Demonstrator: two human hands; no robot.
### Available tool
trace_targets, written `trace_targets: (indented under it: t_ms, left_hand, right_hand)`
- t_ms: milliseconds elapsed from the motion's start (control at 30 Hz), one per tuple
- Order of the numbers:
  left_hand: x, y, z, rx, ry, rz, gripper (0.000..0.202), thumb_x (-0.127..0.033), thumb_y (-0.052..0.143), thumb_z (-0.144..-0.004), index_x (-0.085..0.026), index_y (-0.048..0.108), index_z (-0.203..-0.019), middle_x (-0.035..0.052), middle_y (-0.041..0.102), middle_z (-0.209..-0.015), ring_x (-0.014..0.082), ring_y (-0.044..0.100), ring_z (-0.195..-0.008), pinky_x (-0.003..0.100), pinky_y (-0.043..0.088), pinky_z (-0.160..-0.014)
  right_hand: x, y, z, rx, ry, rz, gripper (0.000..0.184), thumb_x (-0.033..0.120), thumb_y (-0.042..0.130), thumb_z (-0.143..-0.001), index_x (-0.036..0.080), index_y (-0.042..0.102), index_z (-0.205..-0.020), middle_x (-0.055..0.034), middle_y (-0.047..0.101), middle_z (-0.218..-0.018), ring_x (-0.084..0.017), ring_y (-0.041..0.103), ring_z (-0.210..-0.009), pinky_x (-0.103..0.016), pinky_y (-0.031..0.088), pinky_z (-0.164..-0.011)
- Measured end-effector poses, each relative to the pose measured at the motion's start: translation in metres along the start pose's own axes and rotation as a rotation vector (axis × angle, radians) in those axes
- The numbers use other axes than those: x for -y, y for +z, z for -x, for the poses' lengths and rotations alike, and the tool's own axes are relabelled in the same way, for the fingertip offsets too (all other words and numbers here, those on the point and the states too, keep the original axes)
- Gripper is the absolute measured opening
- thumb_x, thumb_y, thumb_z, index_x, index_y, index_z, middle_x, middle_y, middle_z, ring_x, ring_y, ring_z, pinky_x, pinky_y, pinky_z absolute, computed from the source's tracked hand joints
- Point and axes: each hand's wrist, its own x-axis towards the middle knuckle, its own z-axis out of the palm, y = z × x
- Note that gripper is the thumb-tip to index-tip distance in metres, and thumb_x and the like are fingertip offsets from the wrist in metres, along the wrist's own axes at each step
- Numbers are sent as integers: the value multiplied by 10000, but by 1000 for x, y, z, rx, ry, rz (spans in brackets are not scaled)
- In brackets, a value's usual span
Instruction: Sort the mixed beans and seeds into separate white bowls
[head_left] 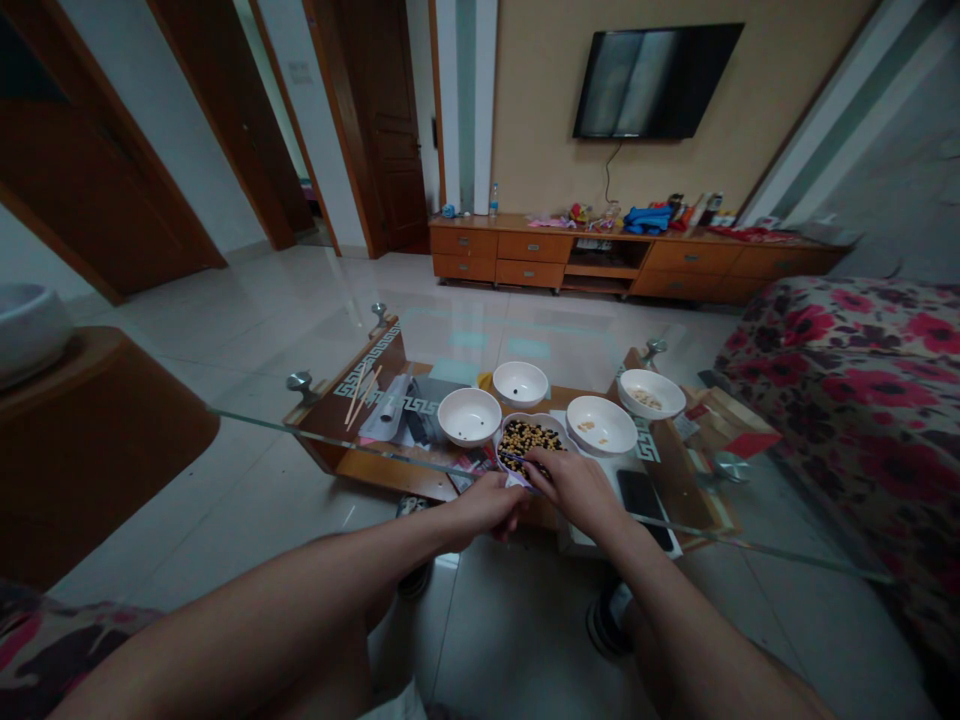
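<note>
A bowl of mixed black and yellow beans [529, 437] stands at the near edge of the glass table. My left hand [491, 503] is closed at the bowl's near rim, its thumb on top and its fingers curled below. Over the beans, my right hand [574, 490] reaches in with its fingertips together; what they pinch is too small to make out. Around it are four white bowls: the left one [469, 402] and the back one [520, 371] hold a few dark beans, the right one [601, 412] some yellowish pieces, the far-right one [651, 380] pale pieces.
Wooden chopsticks [363, 398] lie on the left of the glass table [262, 428]. A dark phone [643, 508] is at the right, near a paper bag [720, 425]. A flowered sofa [862, 400] borders the right side. A low TV cabinet [532, 258] stands beyond.
</note>
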Motion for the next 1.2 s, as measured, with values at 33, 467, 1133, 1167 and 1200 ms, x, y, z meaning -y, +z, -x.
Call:
trace_targets:
  t_ms: [33, 467, 1133, 1167, 1200]
  left_hand:
    - [-1, 0, 0, -1, -3, -1, 168, -307, 496, -865, -195, 523, -743, -31, 489, -503, 104, 411, -408, 207, 342, -406]
    - [-1, 1, 1, -8, 2, 6, 108, -262, 470, -829, -193, 515, -759, -33, 485, -504, 115, 420, -427, 216, 351, -419]
    - [1, -1, 0, 3, 10, 21, 110, -246, 491, -826, -197, 517, -730, -43, 491, -485, 99, 413, -388, 197, 345, -388]
    - [2, -1, -1, 5, 15, 22, 112, -248, 491, -826, -197, 518, -731, -43, 492, -486, 98, 412, -387, 197, 344, -386]
    - [2, 0, -1, 5, 18, 24, 111, -248, 490, -826, -198, 519, -731, -43, 493, -488, 99, 412, -387, 197, 345, -384]
  right_hand:
    - [0, 0, 0, -1, 0, 1, 281, 338, 423, -997, 236, 679, -1054, -56, 746, -963, -195, 681, -847, -267, 391, -674]
    - [0, 2, 0, -1, -4, 6, 279, 340, 422, -996, 233, 677, -1027, -62, 744, -945, -195, 679, -839, -269, 405, -677]
    - [-6, 5, -4, -28, 59, 76, 296, 357, 411, -999, 244, 667, -1095, -65, 746, -983, -186, 678, -838, -261, 371, -644]
    - [-6, 5, -4, -27, 57, 78, 292, 356, 414, -998, 245, 667, -1092, -63, 747, -984, -187, 679, -841, -263, 368, -642]
    - [-6, 6, -4, -27, 57, 79, 290, 355, 415, -998, 246, 667, -1091, -60, 747, -983, -189, 680, -842, -265, 366, -640]
